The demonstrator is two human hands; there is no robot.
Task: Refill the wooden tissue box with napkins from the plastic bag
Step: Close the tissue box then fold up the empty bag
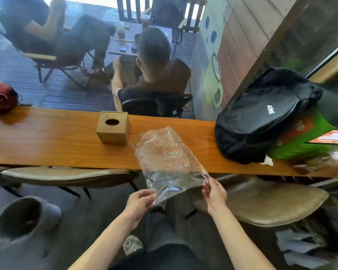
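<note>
A small wooden tissue box (113, 126) with an oval hole in its lid stands on the long wooden counter (47, 145), near its far edge. A clear plastic bag (164, 158) lies partly on the counter to the right of the box and hangs over the near edge. It looks flat and see-through; no napkins show inside it. My left hand (140, 201) pinches the bag's lower left corner below the counter edge. My right hand (214, 191) grips the lower right corner.
A black backpack (261, 115) lies on the counter at right, beside a green box (304, 145). A red bag (0, 96) sits at far left. Padded stools (271, 203) stand under the counter. Behind the glass, two people sit on a deck.
</note>
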